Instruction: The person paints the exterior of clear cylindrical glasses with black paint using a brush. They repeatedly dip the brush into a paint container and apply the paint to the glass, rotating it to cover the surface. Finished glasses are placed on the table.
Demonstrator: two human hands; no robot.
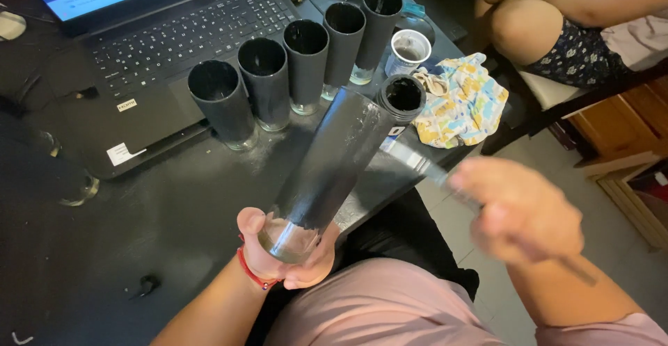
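Five tall glasses [306, 57] coated black stand in a slanting row on the dark table [104, 262], just in front of an open black laptop [174, 47]. Each keeps a clear, unpainted base. Two small white rectangular stickers sit on the laptop's palm rest, one near its front edge and one higher up by the keyboard. Behind the row stands a small white cup [408, 50] with a dark-stained inside, and beside it lies a crumpled cloth [466, 106] printed in yellow, blue and orange.

A sixth black-coated glass [334, 162] is held above the table's near edge. Its long axis runs on a slant from lower left to upper right: the clear base points down towards the person, and the open mouth points up and away, towards the cloth. The left hand [289, 259], with a red cord at the wrist, has its fingers clamped around that clear base.

The right hand [522, 210] is blurred, to the right of the glass and apart from it. Its fingers are closed on a thin brush [417, 162] whose blurred tip reaches the glass's upper side. Another person's bare knees show at the top right.
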